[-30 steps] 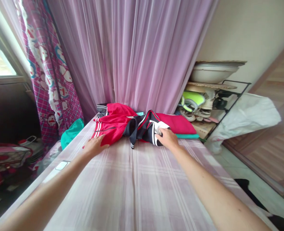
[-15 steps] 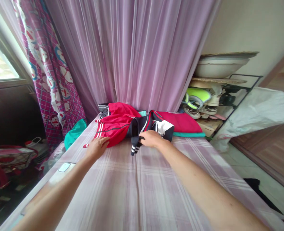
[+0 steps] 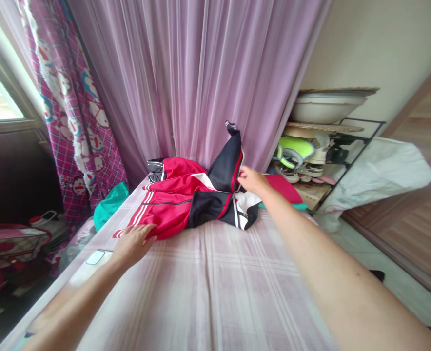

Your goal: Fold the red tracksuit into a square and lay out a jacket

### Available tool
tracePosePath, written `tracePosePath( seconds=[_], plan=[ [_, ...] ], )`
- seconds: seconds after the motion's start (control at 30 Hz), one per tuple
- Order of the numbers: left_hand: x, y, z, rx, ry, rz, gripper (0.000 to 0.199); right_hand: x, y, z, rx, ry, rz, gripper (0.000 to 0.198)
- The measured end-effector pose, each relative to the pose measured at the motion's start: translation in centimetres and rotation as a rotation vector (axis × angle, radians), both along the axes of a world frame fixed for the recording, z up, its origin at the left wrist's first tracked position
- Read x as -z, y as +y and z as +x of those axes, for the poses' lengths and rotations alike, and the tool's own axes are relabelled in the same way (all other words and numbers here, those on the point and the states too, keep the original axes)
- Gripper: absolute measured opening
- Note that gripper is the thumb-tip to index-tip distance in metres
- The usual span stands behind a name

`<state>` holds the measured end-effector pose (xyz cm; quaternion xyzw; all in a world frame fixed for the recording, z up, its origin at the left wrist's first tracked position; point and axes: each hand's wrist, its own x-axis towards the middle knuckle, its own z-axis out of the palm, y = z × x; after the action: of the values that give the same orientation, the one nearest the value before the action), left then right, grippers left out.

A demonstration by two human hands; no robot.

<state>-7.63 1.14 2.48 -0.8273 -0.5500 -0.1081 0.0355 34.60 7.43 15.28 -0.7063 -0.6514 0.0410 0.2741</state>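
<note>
A red, black and white tracksuit jacket [image 3: 167, 207] lies spread on the bed, its striped hem toward the left. My left hand [image 3: 135, 242] rests flat on the red hem edge, fingers stretched out. The jacket's black sleeve [image 3: 227, 163] stands up in the air, cuff at the top, in front of the curtain. My right hand [image 3: 252, 180] is beside the sleeve's red-striped edge, fingertips at the cloth and slightly apart. Behind the jacket's right end lies a folded red cloth [image 3: 283, 187], partly hidden by my right arm.
A phone [image 3: 96, 258] lies near the bed's left edge, under my left forearm. Teal cloth [image 3: 111, 207] hangs off that side. A lilac curtain [image 3: 201, 73] closes the far end. At right stands a rack with shoes [image 3: 312, 169] and a white basin [image 3: 327, 107].
My right hand has let go of the black sleeve's cuff and moved up and right. The sleeve has swung upward, and the jacket lies more spread out. My left hand has shifted left and nearer.
</note>
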Motion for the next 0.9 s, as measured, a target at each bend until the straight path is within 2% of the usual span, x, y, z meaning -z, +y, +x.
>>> tracePosePath(
  seconds=[0.03,0.1,0.17,0.23,0.3,0.4,0.53,0.6,0.67,0.77,0.83,0.9],
  plan=[
    [-0.1,0.0,0.4,0.0,-0.005,0.001,0.043,1.8,-1.2,0.0,0.065,-0.065,-0.169,0.042],
    [-0.3,0.2,1.4,-0.005,-0.021,0.001,0.046,5.6,-3.6,-0.6,0.181,-0.137,-0.332,0.039],
    [-0.3,0.3,2.2,-0.013,-0.049,0.005,0.043,8.6,-5.5,-1.7,0.21,-0.139,-0.384,0.038],
    [-0.3,0.5,2.8,-0.018,-0.094,0.017,0.036,10.2,-6.5,-2.6,0.19,-0.105,-0.382,0.028],
    [-0.4,0.6,2.9,-0.005,-0.156,0.039,0.033,10.4,-6.9,-3.0,0.162,-0.075,-0.362,0.019],
    [-0.8,0.3,2.2,0.07,-0.242,0.106,0.032,8.8,-7.9,-1.5,0.129,-0.055,-0.295,0.016],
    [-1.8,-1.9,0.8,0.244,-0.284,0.207,0.031,6.2,-12.4,4.1,-0.071,0.092,-0.057,0.014],
    [-2.0,-3.7,0.4,0.317,-0.296,0.22,0.031,5.7,-15.9,7.3,-0.166,0.15,-0.034,0.015],
    [-2.0,-5.6,0.6,0.381,-0.296,0.187,0.03,6.0,-19.5,9.7,-0.194,0.174,-0.082,0.014],
    [-1.7,-8.3,2.1,0.478,-0.257,0.007,0.028,7.6,-23.4,11.2,-0.212,0.143,-0.31,0.01],
    [-1.8,-9.6,3.4,0.511,-0.224,-0.167,0.03,8.8,-24.7,10.9,-0.176,0.043,-0.477,0.01],
    [-2.4,-10.4,4.5,0.499,-0.197,-0.347,0.032,9.7,-25.0,10.2,-0.114,-0.055,-0.564,0.018]
  ],
)
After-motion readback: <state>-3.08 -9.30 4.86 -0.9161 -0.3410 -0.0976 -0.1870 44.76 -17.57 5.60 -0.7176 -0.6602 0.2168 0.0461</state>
